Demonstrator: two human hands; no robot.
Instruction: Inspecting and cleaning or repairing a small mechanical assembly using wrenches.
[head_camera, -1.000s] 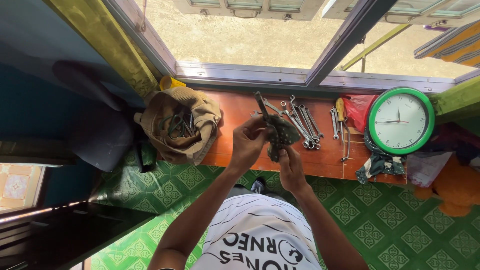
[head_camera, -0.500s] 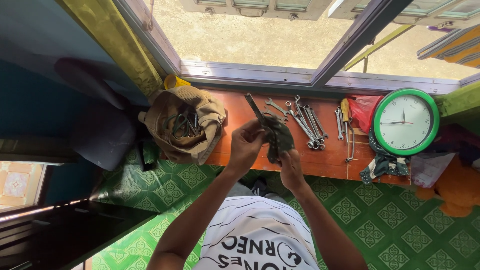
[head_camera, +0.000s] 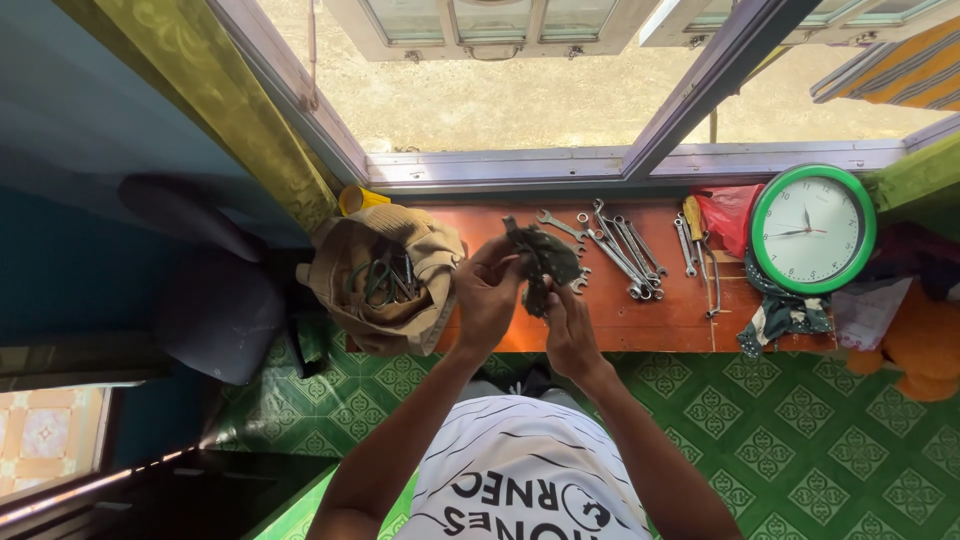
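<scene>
Floor of green patterned tiles (head_camera: 800, 440) fills the lower part of the view, and the open window with grey frame (head_camera: 620, 165) fills the top. Between them lies the long orange-brown wooden board (head_camera: 640, 320), the place of all the tools.

At 9 o'clock of the hands stands the tan cloth tool bag (head_camera: 385, 275), open, with metal tools inside; a small yellow object (head_camera: 360, 198) shows just behind it. At 3 o'clock, at the far end of the board, lies the round wall clock with green rim and white face (head_camera: 812, 229), touching a red plastic bag (head_camera: 725, 215) and a dark green cloth (head_camera: 780, 312) below it. Between the clock and the hands lies the row of silver metal wrenches (head_camera: 625, 250), side by side, and a screwdriver with yellow and red handle (head_camera: 692, 218) near them.

The dark grey-green rag (head_camera: 545, 262) is held above the middle of the board. The left hand (head_camera: 487, 295) has its fingers clamped on the rag from 9 o'clock; the right hand (head_camera: 567, 328) grips it from 6 o'clock, fingers closed on it. Whether something is wrapped inside the rag, I cannot tell.
</scene>
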